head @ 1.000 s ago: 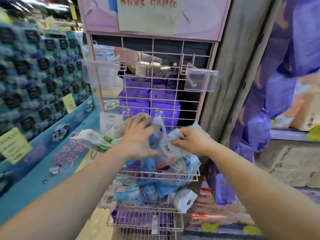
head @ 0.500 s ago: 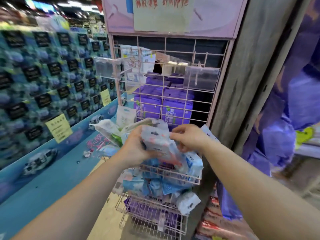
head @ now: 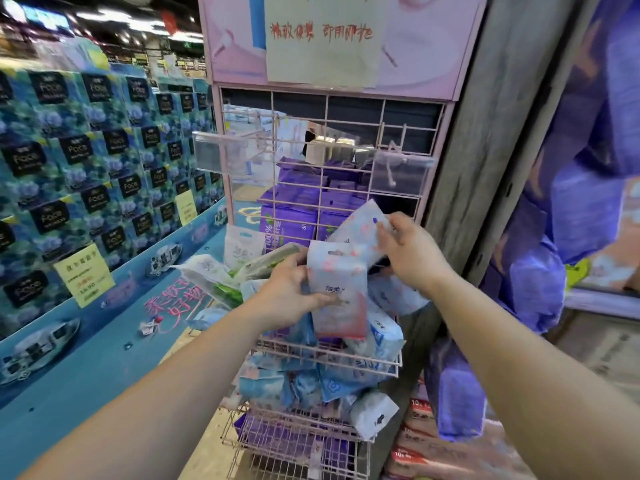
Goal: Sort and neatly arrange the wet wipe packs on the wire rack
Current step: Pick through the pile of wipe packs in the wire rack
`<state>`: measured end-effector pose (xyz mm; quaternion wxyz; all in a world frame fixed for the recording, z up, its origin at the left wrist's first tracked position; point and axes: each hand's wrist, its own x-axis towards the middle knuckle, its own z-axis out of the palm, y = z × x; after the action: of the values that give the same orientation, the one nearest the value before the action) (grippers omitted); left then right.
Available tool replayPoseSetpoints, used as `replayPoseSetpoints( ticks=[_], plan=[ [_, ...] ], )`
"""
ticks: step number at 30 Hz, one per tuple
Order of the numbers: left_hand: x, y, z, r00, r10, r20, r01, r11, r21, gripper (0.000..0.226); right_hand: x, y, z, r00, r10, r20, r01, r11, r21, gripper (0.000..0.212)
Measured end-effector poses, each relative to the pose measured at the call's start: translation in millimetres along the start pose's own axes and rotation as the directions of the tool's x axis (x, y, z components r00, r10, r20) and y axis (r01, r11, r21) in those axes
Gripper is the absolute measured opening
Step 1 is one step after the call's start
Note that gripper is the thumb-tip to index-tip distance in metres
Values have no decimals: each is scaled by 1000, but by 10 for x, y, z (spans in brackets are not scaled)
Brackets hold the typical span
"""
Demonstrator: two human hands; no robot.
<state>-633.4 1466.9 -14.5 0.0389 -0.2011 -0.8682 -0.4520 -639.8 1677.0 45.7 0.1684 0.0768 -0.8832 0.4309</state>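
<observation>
Both your forearms reach forward and up into the pink wire rack (head: pixel 332 202), bare to the elbow. Your left hand (head: pixel 291 299) sits at the middle basket (head: pixel 329 355), knuckles up, thumb laid across the front of a pink-and-white wet wipe pack (head: pixel 337 299), fingers wrapped behind it; the pack stands nearly upright, hang-hole on top. Your right hand (head: pixel 408 251) is higher and just to the right, fingers curled, pinching the corner of a second pack (head: pixel 360 230) that tilts up to the right behind the first. The two packs overlap. Below both hands, loose blue packs (head: pixel 381 337) heap in the basket; more blue ones (head: pixel 311 386) crowd the tier beneath. Green-and-white packs (head: pixel 221 275) fan out just left of your left hand. Purple packs (head: pixel 294 216) are stacked behind the grid.
</observation>
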Motion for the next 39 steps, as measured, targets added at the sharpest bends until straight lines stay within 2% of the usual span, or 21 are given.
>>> replayPoseSetpoints(
  ticks=[2,4,6,8,10,13,16,17,18,20,22,24,26,28,30,31,33,35,36,37,39],
  plan=[
    [59,14,46,998,66,-7,-65,996,54,50,-18,-50,-157,999,-48,-24,49,999,20,19],
    [100,37,103,994,103,-22,-102,994,34,41,-46,-92,-240,999,-41,20,39,996,81,12],
    [114,99,133,997,61,-51,-65,994,-86,22,-63,-101,-272,996,-63,65,61,997,36,13],
    [106,197,139,1000,-6,-28,-3,945,-328,14,-88,-114,-291,990,-84,112,81,996,25,17],
    [112,269,144,999,-49,14,50,871,-489,13,-113,-125,-286,989,-46,139,28,992,123,17],
    [117,348,173,997,-78,24,78,816,-572,13,-142,-162,-277,990,56,130,-91,957,276,17],
    [134,422,191,990,-142,6,110,742,-661,11,-162,-147,-303,957,126,262,-255,799,545,22],
    [152,439,200,985,-173,-14,115,711,-694,10,-180,-136,-300,941,113,319,-292,749,595,27],
    [166,460,213,979,-200,-40,108,672,-733,9,-194,-105,-279,936,85,342,-285,752,594,28],
    [197,507,231,965,-244,-96,77,613,-787,13,-218,-50,-199,959,56,277,-198,832,519,27],
    [210,527,222,960,-262,-99,73,575,-815,29,-218,-2,-133,987,71,145,-134,860,493,29],
    [206,516,186,969,-247,-16,125,544,-830,36,-209,24,-119,992,97,79,-125,817,562,24],
    [166,554,149,963,-225,147,246,518,-819,23,-206,20,-112,992,104,74,-128,765,631,22],
    [145,523,174,961,-204,189,274,577,-770,20,-202,-1,-101,993,93,69,-116,741,661,23],
    [127,484,200,968,-213,132,240,630,-739,20,-203,3,-103,991,125,38,-119,746,655,25],
    [107,462,199,966,-236,103,233,630,-741,23,-206,34,-118,984,173,-32,-119,788,604,26],
    [75,407,181,957,-285,54,226,617,-754,33,-238,171,-135,916,295,-271,-178,905,385,24],
    [50,349,153,951,-310,2,208,633,-745,32,-366,364,-68,800,442,-406,-368,896,250,27],
    [31,327,142,949,-315,-8,203,630,-749,27,-455,466,8,766,526,-368,-468,850,241,33],
    [13,318,135,947,-320,-12,200,620,-758,23,-527,564,92,761,592,-264,-533,803,266,39],
    [-8,303,127,947,-321,-1,202,599,-775,20,-627,735,256,775,631,30,-585,698,413,37]
  ],
)
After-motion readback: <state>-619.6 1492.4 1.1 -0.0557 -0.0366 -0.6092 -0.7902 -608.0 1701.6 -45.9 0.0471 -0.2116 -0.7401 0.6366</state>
